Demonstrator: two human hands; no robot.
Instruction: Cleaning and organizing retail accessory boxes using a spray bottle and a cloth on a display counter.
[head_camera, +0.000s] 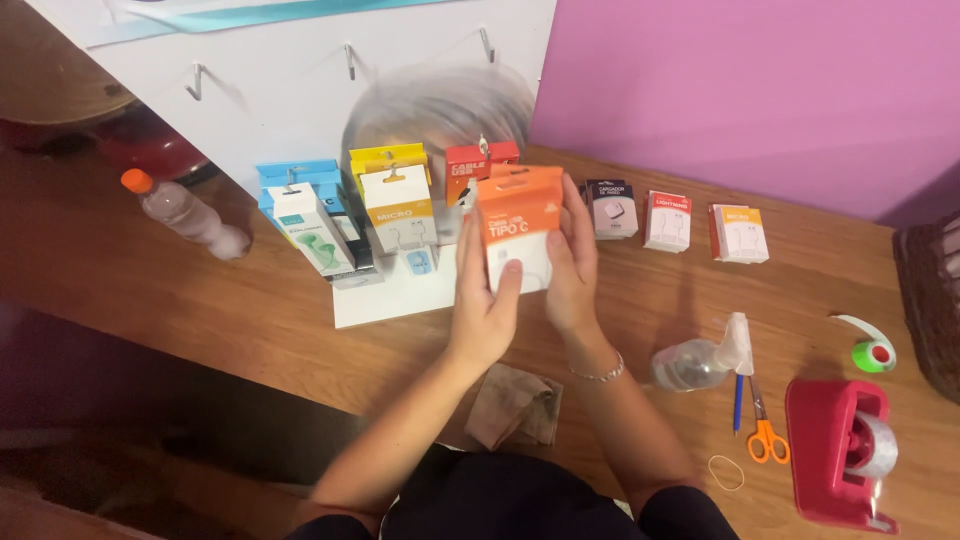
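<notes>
Both hands hold an orange and white accessory box (517, 232) upright above the wooden table (250, 310). My left hand (484, 305) grips its left and lower side, thumb on the front. My right hand (573, 262) clasps its right edge; a thin bracelet circles that wrist. Just behind the box stands a white display board (300, 80) with hooks, carrying a blue box (300, 205), a yellow and white box (395, 200) and a red box (470, 165).
Three small boxes (665, 220) stand in a row to the right. A bottle with an orange cap (185, 212) lies at left. A spray bottle (705, 358), pen, orange scissors (765, 430), rubber band, red tape dispenser (840, 450), green tape roll (872, 352) and brown cloth (512, 405) lie nearby.
</notes>
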